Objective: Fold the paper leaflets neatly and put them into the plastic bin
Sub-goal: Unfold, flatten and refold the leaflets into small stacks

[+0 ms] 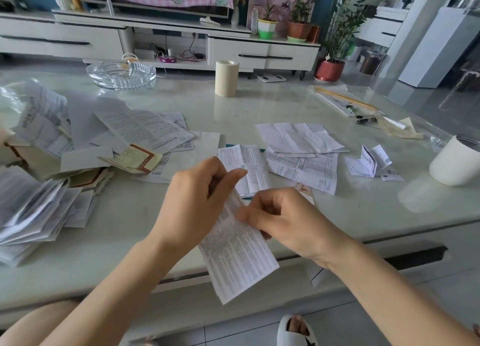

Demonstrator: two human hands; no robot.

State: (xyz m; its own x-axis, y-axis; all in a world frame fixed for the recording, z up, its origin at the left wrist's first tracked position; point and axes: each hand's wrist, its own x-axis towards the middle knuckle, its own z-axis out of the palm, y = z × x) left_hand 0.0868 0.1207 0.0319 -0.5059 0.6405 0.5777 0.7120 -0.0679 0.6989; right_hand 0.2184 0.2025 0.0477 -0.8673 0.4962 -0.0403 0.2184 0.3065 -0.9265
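Note:
Both my hands hold one long printed leaflet (237, 260) above the table's near edge. My left hand (200, 197) pinches its upper end and my right hand (280, 216) pinches its right edge; the lower part hangs free past the table edge. A loose heap of unfolded leaflets (135, 130) lies at the left, with a fanned stack (36, 210) at the near left. More creased leaflets (298, 138) lie in the middle, and a small folded one (368, 161) sits to the right. A clear plastic bin (10, 94) shows at the far left edge, partly hidden.
A glass ashtray (122, 73) and a beige tape roll (226, 78) stand at the back of the pale table (363, 205). A white cup (454, 161) stands at the right edge. Pens and a plastic sleeve (348, 104) lie at the back right. A slippered foot (296, 330) is below.

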